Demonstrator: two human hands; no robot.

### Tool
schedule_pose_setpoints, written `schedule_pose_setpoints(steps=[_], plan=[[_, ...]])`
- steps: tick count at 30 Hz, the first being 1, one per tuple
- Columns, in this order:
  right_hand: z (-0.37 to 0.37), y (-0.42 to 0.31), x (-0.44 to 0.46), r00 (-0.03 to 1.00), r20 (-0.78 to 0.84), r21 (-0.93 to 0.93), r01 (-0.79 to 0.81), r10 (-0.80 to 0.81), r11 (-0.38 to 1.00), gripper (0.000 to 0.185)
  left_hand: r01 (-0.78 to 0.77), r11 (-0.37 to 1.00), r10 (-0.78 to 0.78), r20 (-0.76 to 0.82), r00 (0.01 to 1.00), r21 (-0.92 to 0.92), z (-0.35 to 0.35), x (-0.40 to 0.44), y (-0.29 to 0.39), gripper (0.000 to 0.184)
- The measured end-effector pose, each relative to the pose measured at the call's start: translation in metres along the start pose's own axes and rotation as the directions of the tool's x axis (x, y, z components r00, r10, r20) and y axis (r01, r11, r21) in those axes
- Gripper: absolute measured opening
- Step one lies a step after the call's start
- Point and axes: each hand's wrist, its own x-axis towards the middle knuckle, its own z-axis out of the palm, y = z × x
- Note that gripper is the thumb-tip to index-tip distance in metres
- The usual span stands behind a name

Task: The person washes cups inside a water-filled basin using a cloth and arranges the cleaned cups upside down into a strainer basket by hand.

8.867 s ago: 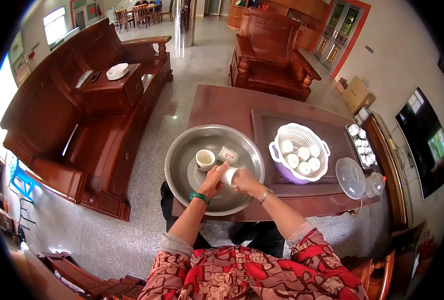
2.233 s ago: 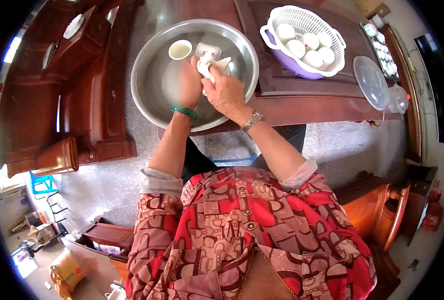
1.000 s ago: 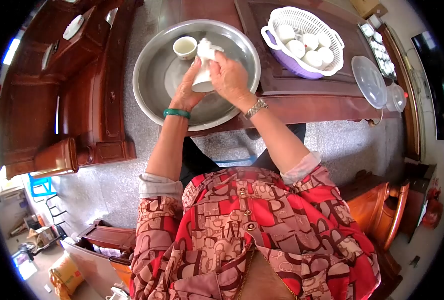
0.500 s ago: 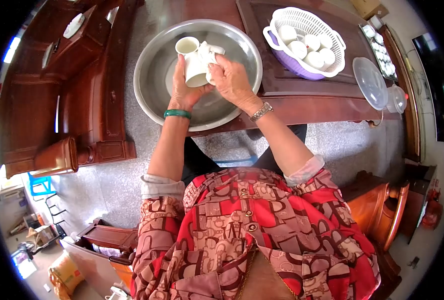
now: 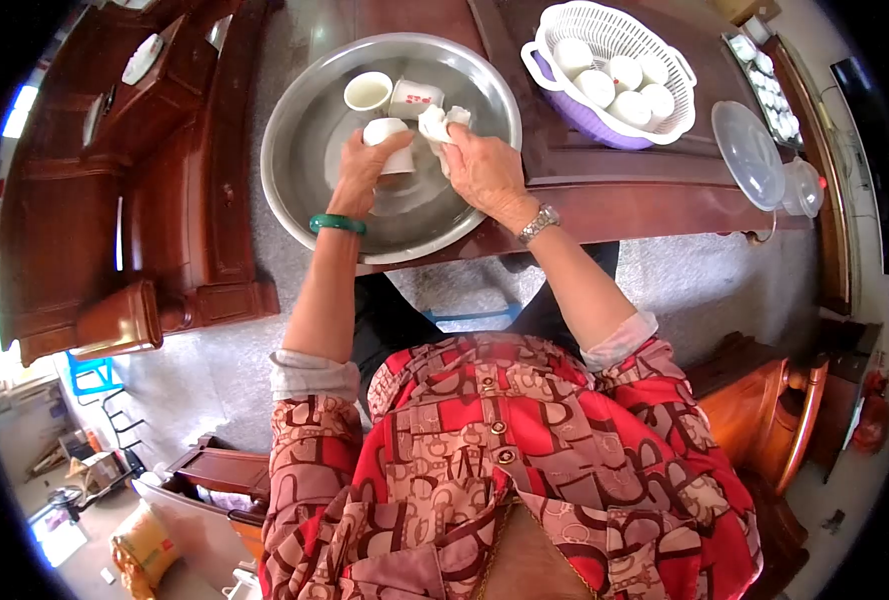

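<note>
A wide metal basin (image 5: pixel 287 170) with water in it stands at the table's near left edge. Over it my left hand (image 5: pixel 362 170) grips a white cup (image 5: pixel 397 160), tilted. My right hand (image 5: pixel 485 170) is closed on a crumpled white cloth (image 5: pixel 439 126), apart from that cup. Farther back in the basin are a second white cup (image 5: pixel 369 92), its mouth facing up, and a third cup (image 5: pixel 417 98) lying on its side with red marks on it.
Right of the basin, a white strainer basket (image 5: pixel 684 110) in a purple bowl (image 5: pixel 605 130) holds several white cups. Beyond lie a clear plastic lid (image 5: pixel 748 155), a clear container (image 5: pixel 803 188) and a tray of small white items (image 5: pixel 768 85). A dark wooden bench (image 5: pixel 180 190) is at left.
The cloth has come away from the cup in my left hand. My hands have moved apart, and that cup has turned over. The cup lying on its side now shows.
</note>
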Motion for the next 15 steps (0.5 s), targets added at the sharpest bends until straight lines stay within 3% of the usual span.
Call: schedule_pose_setpoints(steps=[1, 3, 5, 6, 8, 9, 11, 15], plan=[[0.0, -0.001, -0.001, 1.0, 0.0, 0.011, -0.007, 0.007, 1.0, 0.021, 0.0, 0.99, 0.007, -0.045, 0.999, 0.14, -0.003, 0.003, -0.002, 0.062], [-0.003, -0.001, 0.0, 1.0, 0.003, 0.01, -0.017, 0.017, 1.0, 0.021, -0.011, 0.976, 0.019, -0.038, 0.999, 0.219, -0.008, 0.008, -0.004, 0.072], [0.001, 0.002, -0.001, 1.0, -0.029, 0.036, -0.006, 0.008, 0.999, 0.019, -0.167, 0.845, 0.24, -0.082, 0.967, 0.507, -0.008, 0.013, -0.008, 0.076], [0.002, 0.001, -0.002, 0.998, -0.057, 0.054, 0.009, -0.006, 0.999, 0.017, -0.17, 0.84, 0.242, -0.074, 0.968, 0.516, -0.009, 0.016, -0.008, 0.076], [0.0, 0.001, -0.002, 0.998, -0.055, 0.071, -0.001, 0.005, 0.997, 0.017, -0.113, 0.607, 0.239, -0.045, 0.97, 0.787, -0.008, 0.024, -0.008, 0.082], [-0.001, 0.0, -0.003, 0.999, -0.045, 0.083, -0.004, 0.008, 0.997, 0.017, -0.116, 0.601, 0.239, -0.038, 0.97, 0.791, -0.005, 0.024, -0.004, 0.082], [-0.002, 0.0, -0.003, 0.999, -0.045, 0.082, -0.015, 0.019, 0.997, 0.017, -0.053, 0.436, 0.161, -0.02, 0.987, 0.898, 0.001, 0.023, 0.003, 0.083], [0.0, 0.002, -0.004, 0.998, -0.06, 0.119, 0.002, 0.006, 0.993, 0.017, -0.092, 0.361, 0.16, 0.036, 0.987, 0.928, 0.008, 0.024, 0.006, 0.082]])
